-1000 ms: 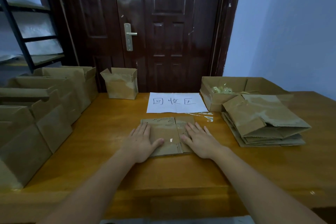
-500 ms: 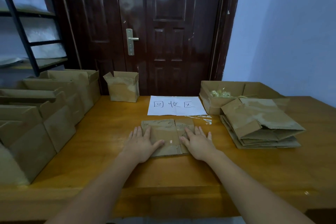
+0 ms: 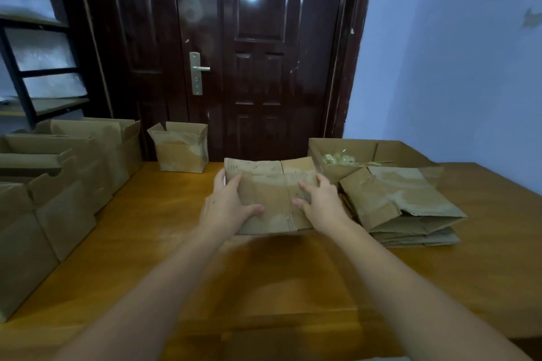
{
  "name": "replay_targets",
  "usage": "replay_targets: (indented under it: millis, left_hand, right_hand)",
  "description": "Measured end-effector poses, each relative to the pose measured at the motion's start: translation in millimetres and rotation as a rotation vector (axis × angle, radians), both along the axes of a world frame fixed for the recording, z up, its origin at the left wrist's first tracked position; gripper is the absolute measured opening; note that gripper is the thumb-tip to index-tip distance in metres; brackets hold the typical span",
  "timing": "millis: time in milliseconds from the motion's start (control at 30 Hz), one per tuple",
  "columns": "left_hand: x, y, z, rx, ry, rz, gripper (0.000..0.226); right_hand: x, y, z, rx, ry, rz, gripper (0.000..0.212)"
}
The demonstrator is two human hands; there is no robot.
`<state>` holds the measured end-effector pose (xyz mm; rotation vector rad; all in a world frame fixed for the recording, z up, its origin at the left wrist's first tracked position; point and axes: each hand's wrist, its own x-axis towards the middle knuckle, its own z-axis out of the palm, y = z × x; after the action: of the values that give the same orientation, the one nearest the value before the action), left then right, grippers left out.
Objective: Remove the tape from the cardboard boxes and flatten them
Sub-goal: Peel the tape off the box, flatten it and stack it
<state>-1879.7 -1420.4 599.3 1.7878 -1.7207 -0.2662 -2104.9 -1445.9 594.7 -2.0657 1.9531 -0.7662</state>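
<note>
A flattened brown cardboard box (image 3: 271,184) is lifted off the wooden table (image 3: 146,228), tilted up toward me. My left hand (image 3: 225,205) grips its left edge, thumb on the front. My right hand (image 3: 321,202) grips its right edge the same way. Right of it lies a stack of flattened boxes (image 3: 407,211). Behind that stack an open box (image 3: 378,151) holds balled-up clear tape (image 3: 337,159). The raised box hides the white paper sign.
Several open cardboard boxes (image 3: 67,173) line the table's left side. One small open box (image 3: 181,145) stands at the back edge before a dark door (image 3: 249,53). A metal shelf (image 3: 32,67) is at the far left, a blue wall at right.
Both hands pressed flat on the flattened box on the table; now they grip its sides and have lifted it up and away from me. The view has tilted upward.
</note>
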Motion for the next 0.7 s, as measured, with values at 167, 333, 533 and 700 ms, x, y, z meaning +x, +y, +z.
replay_targets:
  millis: [167, 333, 533, 700]
  left_hand:
    - [-70, -31, 39, -0.015, 0.146, -0.169, 0.109]
    - [-158, -57, 44, 0.084, 0.266, -0.346, 0.111]
    - [-247, -74, 14, 0.218, 0.222, -0.411, 0.110]
    - [-265, -76, -23, 0.320, -0.003, -0.421, 0.105]
  right_hand:
    - [-78, -9, 56, -0.032, 0.085, -0.089, 0.058]
    - [-174, -6, 93, 0.015, 0.155, -0.170, 0.052]
    - [-259, -4, 64, 0.124, 0.189, -0.234, 0.051]
    - [-286, -11, 1, 0.247, 0.149, -0.212, 0.051]
